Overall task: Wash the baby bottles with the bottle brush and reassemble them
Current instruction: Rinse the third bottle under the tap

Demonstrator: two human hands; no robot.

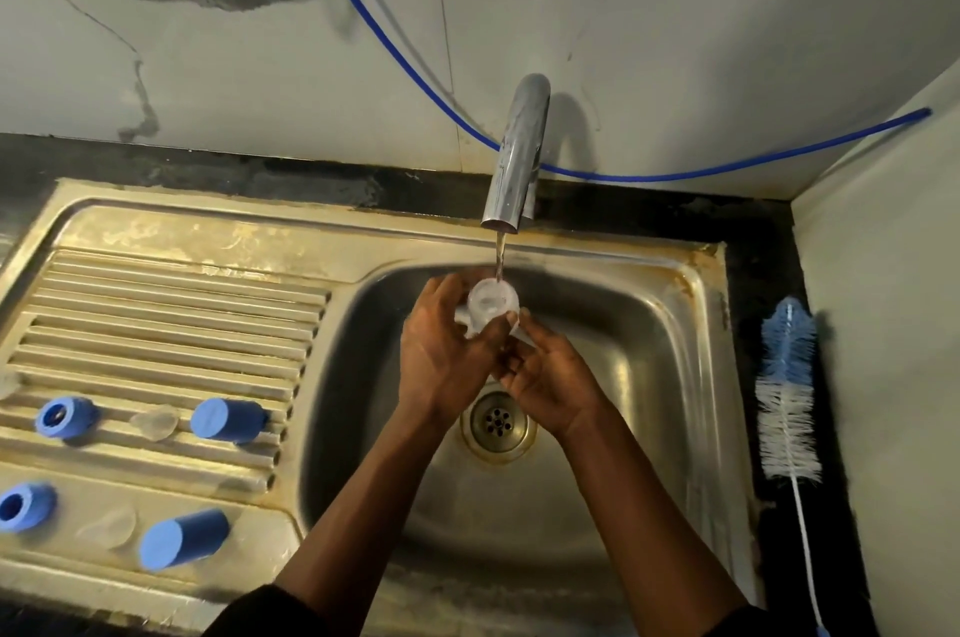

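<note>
The left hand (447,355) curls its fingers round a small clear plastic baby bottle (492,304), whose open mouth faces up. The right hand (553,384) pinches the bottle's lower end (blur hides the fingertips). Just above the grip, a chrome tap (517,153) pours water onto the translucent rim. Well right of the hands lies a blue-and-white bristled bottle brush (787,392), and well left of them two blue plastic caps (228,419) lie on their sides
</note>
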